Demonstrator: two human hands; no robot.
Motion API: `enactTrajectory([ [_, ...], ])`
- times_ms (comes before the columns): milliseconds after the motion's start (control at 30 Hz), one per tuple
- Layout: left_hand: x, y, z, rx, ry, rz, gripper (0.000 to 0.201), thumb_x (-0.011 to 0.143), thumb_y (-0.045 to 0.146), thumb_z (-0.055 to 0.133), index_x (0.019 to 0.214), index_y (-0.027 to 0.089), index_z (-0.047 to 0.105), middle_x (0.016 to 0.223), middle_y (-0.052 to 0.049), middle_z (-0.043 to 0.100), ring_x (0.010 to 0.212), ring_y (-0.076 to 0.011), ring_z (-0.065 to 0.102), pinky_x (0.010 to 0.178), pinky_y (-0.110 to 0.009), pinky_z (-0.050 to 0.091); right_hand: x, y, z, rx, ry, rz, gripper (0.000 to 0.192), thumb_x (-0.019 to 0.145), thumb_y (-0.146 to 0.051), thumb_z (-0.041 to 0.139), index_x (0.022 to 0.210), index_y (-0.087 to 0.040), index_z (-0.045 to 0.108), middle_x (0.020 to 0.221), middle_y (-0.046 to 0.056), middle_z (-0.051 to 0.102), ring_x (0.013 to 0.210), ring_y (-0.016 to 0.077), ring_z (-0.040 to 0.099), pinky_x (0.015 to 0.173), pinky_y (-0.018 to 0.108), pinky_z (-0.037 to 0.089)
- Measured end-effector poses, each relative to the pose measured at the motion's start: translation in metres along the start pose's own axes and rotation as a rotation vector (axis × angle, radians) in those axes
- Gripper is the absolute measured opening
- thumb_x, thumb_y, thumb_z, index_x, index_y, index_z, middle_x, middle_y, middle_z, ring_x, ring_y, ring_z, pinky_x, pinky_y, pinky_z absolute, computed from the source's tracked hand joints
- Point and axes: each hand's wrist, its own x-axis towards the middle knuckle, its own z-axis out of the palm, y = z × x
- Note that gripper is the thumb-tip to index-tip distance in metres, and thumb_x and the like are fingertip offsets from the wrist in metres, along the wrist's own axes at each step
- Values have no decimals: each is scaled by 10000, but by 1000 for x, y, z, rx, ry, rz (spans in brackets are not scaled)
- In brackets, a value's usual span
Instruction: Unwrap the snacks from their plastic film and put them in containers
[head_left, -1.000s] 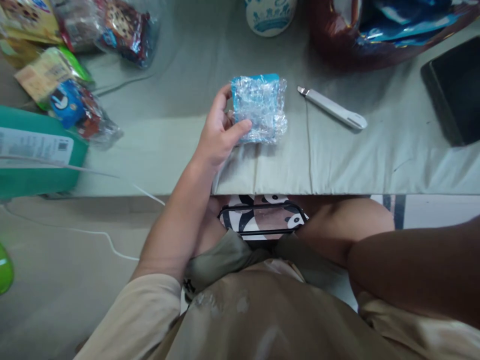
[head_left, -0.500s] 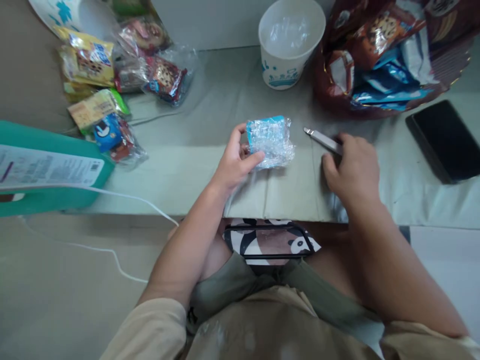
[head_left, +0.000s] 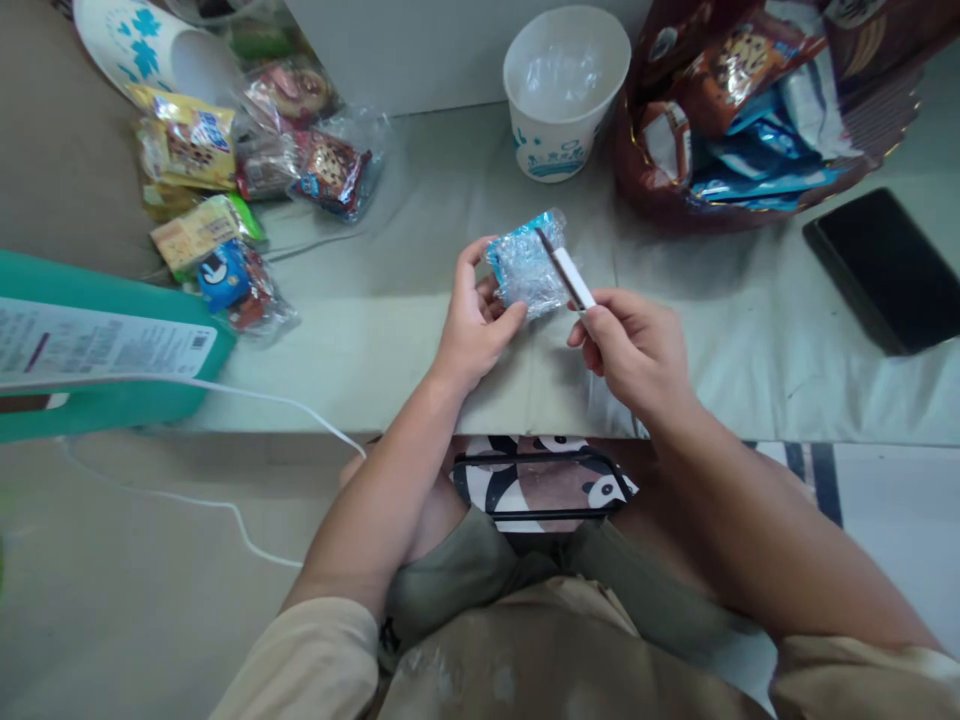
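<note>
Here the packet [head_left: 527, 268] is pinched by the left hand [head_left: 474, 325], thumb under and fingers behind, lifted just above the table [head_left: 420, 300] so its film faces the cutter [head_left: 568, 270], gripped in the closed right hand [head_left: 634, 350], tip touching the wrap. A cup [head_left: 564, 90] stands behind.

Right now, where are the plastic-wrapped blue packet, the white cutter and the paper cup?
plastic-wrapped blue packet [head_left: 523, 270], head view, crinkled wrap at its middle.
white cutter [head_left: 571, 276], head view, white handle.
paper cup [head_left: 556, 150], head view, outer wall.
</note>
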Motion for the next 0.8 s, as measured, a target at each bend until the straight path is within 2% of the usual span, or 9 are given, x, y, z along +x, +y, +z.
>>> enactTrajectory([
  [100, 3, -9, 0, -9, 4, 40, 803, 731, 464, 835, 1409, 343, 420, 1195, -51, 671, 1098, -225, 679, 949, -341, 554, 4, 1, 3, -76, -37, 36, 265, 946, -367, 535, 786, -204, 668, 606, -12, 609, 498, 117, 500, 512, 263, 364],
  [167, 7, -16, -6, -23, 6, 93, 802, 732, 479, 843, 1402, 358, 419, 1211, -45, 663, 1106, -225, 680, 957, -352, 558, 5, 2, 1, -151, -65, 31, 277, 930, -365, 533, 765, -194, 674, 579, -12, 586, 516, 124, 517, 541, 265, 366],
  [267, 17, -20, -21, -58, 41, 148, 807, 722, 501, 869, 1377, 402, 408, 1208, -25, 658, 1123, -235, 680, 962, -381, 568, 3, 2, -5, -277, -107, 3, 274, 914, -362, 533, 808, -182, 710, 585, -5, 596, 539, 133, 533, 580, 272, 364],
  [400, 25, -12, -43, -58, 162, 146, 755, 728, 553, 871, 1307, 424, 405, 1250, -19, 646, 1162, -252, 676, 944, -416, 585, 4, 1, -14, -451, -176, 10, 303, 916, -348, 517, 731, -187, 695, 549, 7, 567, 524, 143, 503, 583, 290, 333],
  [467, 26, -10, -47, -12, 215, 142, 731, 738, 614, 851, 1283, 413, 407, 1280, -31, 637, 1171, -257, 676, 922, -415, 589, 7, 4, -21, -563, -123, -25, 289, 913, -354, 524, 772, -194, 720, 590, 25, 590, 561, 163, 518, 598, 304, 334],
  [600, 21, -12, -38, 152, 279, 221, 719, 746, 727, 791, 1245, 354, 430, 1163, -44, 645, 1080, -235, 688, 849, -369, 581, 18, 17, -35, -761, 146, -125, 281, 925, -372, 529, 930, -211, 758, 873, 102, 680, 771, 230, 597, 655, 334, 381],
  [700, 12, -11, -24, 315, 258, 298, 639, 767, 771, 736, 1102, 282, 497, 979, -24, 632, 942, -193, 678, 796, -322, 557, 25, 27, -46, -843, 210, -82, 285, 927, -379, 535, 969, -206, 757, 980, 138, 669, 860, 273, 612, 715, 380, 446],
  [800, 4, -6, -18, 460, 219, 303, 544, 833, 759, 669, 930, 244, 523, 878, -14, 620, 846, -163, 650, 769, -302, 533, 27, 32, -53, -925, 257, -16, 282, 907, -332, 555, 1027, -175, 756, 1072, 184, 674, 981, 346, 631, 817, 481, 504],
])
